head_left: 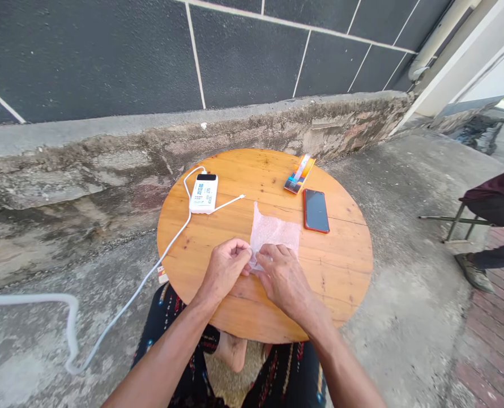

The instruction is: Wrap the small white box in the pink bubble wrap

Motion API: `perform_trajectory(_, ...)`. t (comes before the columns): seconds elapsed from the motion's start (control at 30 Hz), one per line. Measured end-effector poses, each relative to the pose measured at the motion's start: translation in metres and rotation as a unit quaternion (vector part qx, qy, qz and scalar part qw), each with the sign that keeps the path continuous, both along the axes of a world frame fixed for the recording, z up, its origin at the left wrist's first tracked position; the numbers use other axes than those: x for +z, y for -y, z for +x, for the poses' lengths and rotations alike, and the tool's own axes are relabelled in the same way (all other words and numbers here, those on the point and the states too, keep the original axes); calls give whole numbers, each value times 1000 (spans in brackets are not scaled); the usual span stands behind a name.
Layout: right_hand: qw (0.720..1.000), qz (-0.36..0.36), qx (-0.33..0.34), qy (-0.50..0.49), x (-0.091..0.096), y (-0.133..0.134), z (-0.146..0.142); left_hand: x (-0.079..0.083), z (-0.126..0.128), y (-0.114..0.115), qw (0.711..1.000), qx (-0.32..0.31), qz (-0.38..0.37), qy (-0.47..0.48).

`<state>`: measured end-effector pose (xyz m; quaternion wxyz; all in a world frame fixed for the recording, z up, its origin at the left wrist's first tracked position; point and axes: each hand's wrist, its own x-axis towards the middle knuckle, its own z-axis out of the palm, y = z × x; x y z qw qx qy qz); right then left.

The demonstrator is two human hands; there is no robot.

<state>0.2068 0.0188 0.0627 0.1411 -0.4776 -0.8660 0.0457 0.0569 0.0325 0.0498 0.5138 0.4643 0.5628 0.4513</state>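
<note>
A thin white wipe (274, 231) lies flat on the round wooden table (345, 266). My left hand (224, 267) pinches its near left corner with fingers curled. My right hand (283, 275) rests closed on the near edge of the same wipe, right beside the left hand. A red-edged phone (315, 210) lies face up just right of the wipe. An orange and blue packet (299, 175) sits beyond the phone.
A white power bank (204, 193) with a white cable (150, 275) lies at the table's far left; the cable trails off to the ground. A low concrete ledge and dark tiled wall stand behind. Another person's leg and shoe (475, 272) show at right beside a metal frame.
</note>
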Motion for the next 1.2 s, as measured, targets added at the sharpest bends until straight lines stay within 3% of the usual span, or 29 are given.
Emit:
perform_trajectory(0.23,996,-32,-3,-85,-4,-1,3,2,-2,0,997,-59,26,-44)
perform_trajectory(0.57,973,-68,-43,-214,-20,3,13,12,3,1,967,-125,91,-204)
perform_trajectory(0.87,972,-49,-26,-229,-22,3,12,23,-11,-6,897,-284,119,-317)
perform_trajectory(1.2,974,-42,-9,-221,-23,1,18,8,-11,-3,840,-285,244,-392)
